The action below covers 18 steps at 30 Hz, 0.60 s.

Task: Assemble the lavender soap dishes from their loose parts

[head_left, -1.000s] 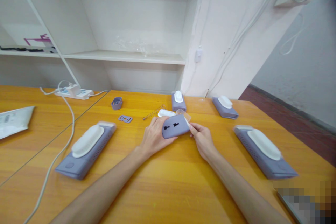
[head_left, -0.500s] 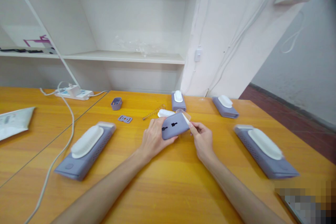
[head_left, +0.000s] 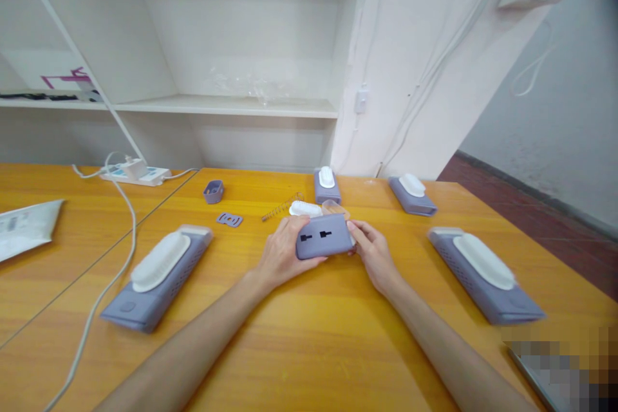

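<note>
My left hand (head_left: 280, 250) is closed around the left end of a purple-grey plastic housing (head_left: 333, 243), thumb below and fingers behind. Two black key-shaped slots show on the housing's face. At its right end, my right hand (head_left: 375, 254) pinches the edge, where a bit of white shows; what lies under the fingertips is hidden. Just behind the housing are a white oval bristled piece (head_left: 304, 208) and a clear plastic piece (head_left: 335, 207). A coil spring (head_left: 280, 207) lies to their left. Farther left are a flat purple-grey plate (head_left: 229, 219) and a small purple-grey cup (head_left: 213, 191).
Purple-grey units with white oval tops stand at front left (head_left: 154, 277), front right (head_left: 487, 277), back middle (head_left: 327, 187) and back right (head_left: 412, 194). A white cable (head_left: 130, 225) runs from a power strip (head_left: 157, 175). A white package (head_left: 31, 228) lies left, a dark-edged flat device (head_left: 541, 367) lower right.
The housing has turned to lie more level, its right end lower, with its slotted face toward me. My right hand has moved slightly with that end. Both hands keep their hold.
</note>
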Available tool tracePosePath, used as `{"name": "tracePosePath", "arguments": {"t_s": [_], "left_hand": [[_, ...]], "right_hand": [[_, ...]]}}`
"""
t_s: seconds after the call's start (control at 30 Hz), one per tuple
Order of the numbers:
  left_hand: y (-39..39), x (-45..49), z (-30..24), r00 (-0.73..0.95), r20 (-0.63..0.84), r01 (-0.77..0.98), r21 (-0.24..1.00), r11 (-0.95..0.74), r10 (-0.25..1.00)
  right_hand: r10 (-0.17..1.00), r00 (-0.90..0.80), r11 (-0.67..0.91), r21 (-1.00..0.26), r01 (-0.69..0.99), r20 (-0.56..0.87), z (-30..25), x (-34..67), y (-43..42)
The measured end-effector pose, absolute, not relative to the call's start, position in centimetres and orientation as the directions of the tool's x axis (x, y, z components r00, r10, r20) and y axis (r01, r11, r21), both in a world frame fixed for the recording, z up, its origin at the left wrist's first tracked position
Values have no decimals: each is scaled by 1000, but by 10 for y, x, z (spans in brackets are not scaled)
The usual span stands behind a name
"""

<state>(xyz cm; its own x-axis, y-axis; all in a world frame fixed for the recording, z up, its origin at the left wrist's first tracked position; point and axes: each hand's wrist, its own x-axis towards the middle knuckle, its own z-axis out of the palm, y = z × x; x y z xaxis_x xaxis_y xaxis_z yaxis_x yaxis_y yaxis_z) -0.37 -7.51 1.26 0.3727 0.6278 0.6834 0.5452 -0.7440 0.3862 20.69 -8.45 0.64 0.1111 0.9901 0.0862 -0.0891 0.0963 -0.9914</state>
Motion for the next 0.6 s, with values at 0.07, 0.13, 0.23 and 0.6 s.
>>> {"name": "tracePosePath", "arguments": {"t_s": [0.07,0.13,0.23,0.6], "left_hand": [[-75,-4,13,386,682,543,376,-751,621],[-75,-4,13,385,682,546,376,-749,622],[-75,-4,13,370,680,552,386,-739,632],[-75,-4,15,371,676,541,400,-740,637]], "right_hand": [[996,49,72,-995,-64,69,6,210,-82],[998,17,60,-997,-46,59,5,213,-80],[998,-5,62,-996,-57,63,3,216,-79],[994,-74,77,-994,-79,82,11,220,-85]]}}
